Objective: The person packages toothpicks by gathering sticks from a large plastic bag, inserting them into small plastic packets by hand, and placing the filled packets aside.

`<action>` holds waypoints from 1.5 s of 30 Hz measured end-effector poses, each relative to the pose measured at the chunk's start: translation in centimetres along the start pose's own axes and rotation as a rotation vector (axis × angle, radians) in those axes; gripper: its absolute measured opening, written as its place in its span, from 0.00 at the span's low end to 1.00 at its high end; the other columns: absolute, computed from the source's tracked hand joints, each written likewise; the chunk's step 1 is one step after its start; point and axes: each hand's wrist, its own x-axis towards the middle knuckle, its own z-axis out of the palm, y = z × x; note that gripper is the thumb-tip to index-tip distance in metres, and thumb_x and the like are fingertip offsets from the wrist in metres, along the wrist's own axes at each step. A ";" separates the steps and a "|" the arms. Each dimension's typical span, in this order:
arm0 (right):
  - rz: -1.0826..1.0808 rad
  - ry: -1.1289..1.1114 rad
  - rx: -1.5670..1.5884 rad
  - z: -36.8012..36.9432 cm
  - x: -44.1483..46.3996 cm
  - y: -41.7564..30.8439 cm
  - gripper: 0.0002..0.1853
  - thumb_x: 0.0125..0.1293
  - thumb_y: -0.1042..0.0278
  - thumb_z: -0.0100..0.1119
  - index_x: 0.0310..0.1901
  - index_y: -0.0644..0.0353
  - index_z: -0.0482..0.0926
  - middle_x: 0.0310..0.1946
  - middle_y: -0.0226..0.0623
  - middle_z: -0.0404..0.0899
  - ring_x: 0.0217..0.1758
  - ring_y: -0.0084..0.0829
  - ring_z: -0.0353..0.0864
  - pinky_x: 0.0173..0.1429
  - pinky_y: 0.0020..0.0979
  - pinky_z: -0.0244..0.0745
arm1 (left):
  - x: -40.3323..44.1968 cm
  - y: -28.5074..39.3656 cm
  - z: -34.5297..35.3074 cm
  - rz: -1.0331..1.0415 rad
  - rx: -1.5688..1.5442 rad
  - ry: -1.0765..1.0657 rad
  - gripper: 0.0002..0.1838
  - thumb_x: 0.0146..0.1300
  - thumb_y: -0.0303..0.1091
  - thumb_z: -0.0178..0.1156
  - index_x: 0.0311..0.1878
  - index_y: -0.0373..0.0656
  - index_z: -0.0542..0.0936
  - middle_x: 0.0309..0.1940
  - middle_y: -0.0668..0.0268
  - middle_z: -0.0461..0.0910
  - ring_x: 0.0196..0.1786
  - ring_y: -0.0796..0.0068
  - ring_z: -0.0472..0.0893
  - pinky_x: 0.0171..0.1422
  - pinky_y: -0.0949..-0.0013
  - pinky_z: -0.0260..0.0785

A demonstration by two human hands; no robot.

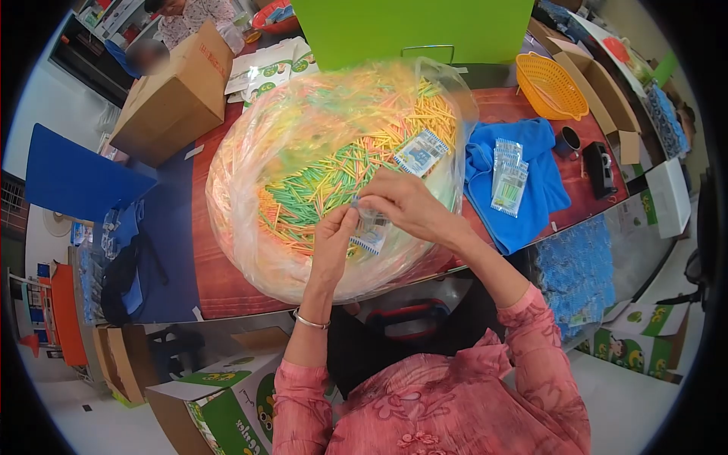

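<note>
Head view: we have a small packet (369, 235) between our hands, just above the near part of the heap of sticks (326, 178) in the big clear bag (246, 235). It looks clear and glossy, with dark and pale blue print and a blue-and-white striped band across its near end. That end points toward our body, its edge sloping slightly down to the right. Our fingers cover the far part, so we cannot tell exactly how its long axis lies; what shows seems to run away from us, under the right hand (402, 203). We pinch with both hands, the left hand (334, 233) at the packet's left side, fingertips meeting at a bluish bit of film. Another packet (422, 152) lies on the heap beyond, its long axis slanting away to the right. To the right, more packets (509, 178) overlap on a blue cloth (546, 178) on the red tabletop (493, 106).
</note>
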 end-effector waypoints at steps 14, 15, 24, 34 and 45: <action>0.289 0.103 0.304 1.6 -0.4 1.4 0.15 0.61 0.69 0.66 0.46 0.70 0.82 0.29 0.40 0.80 0.33 0.26 0.78 0.40 0.30 0.73 | -0.6 0.8 1.2 0.016 -0.171 0.068 0.09 0.72 0.28 0.60 0.52 0.37 0.82 0.44 0.71 0.84 0.45 0.86 0.79 0.51 0.76 0.71; 0.299 0.103 0.329 1.7 -0.8 1.6 0.15 0.60 0.69 0.66 0.45 0.70 0.82 0.29 0.39 0.79 0.34 0.24 0.77 0.40 0.29 0.72 | -0.8 1.0 1.6 -0.007 -0.148 0.046 0.09 0.71 0.26 0.61 0.52 0.37 0.82 0.43 0.71 0.84 0.44 0.86 0.79 0.50 0.76 0.71; 0.221 0.216 0.240 1.0 -3.3 1.0 0.10 0.62 0.70 0.67 0.42 0.65 0.85 0.36 0.34 0.84 0.39 0.23 0.80 0.45 0.28 0.74 | -0.3 -0.1 2.1 0.076 0.139 -0.146 0.12 0.71 0.26 0.60 0.54 0.34 0.82 0.45 0.67 0.85 0.47 0.81 0.81 0.53 0.74 0.72; 0.528 0.551 -0.187 -13.3 -13.3 8.4 0.15 0.58 0.69 0.69 0.46 0.65 0.83 0.35 0.44 0.86 0.36 0.31 0.86 0.42 0.32 0.79 | 6.4 -1.0 3.7 0.391 0.830 0.117 0.13 0.63 0.31 0.67 0.50 0.38 0.84 0.39 0.61 0.85 0.41 0.67 0.80 0.47 0.65 0.71; 0.390 0.647 -0.812 -12.4 -14.6 10.2 0.23 0.51 0.70 0.73 0.51 0.56 0.83 0.47 0.40 0.77 0.52 0.42 0.75 0.57 0.42 0.66 | 14.2 -3.3 10.9 0.387 1.324 0.181 0.24 0.53 0.38 0.74 0.54 0.44 0.83 0.49 0.60 0.82 0.55 0.57 0.73 0.55 0.40 0.57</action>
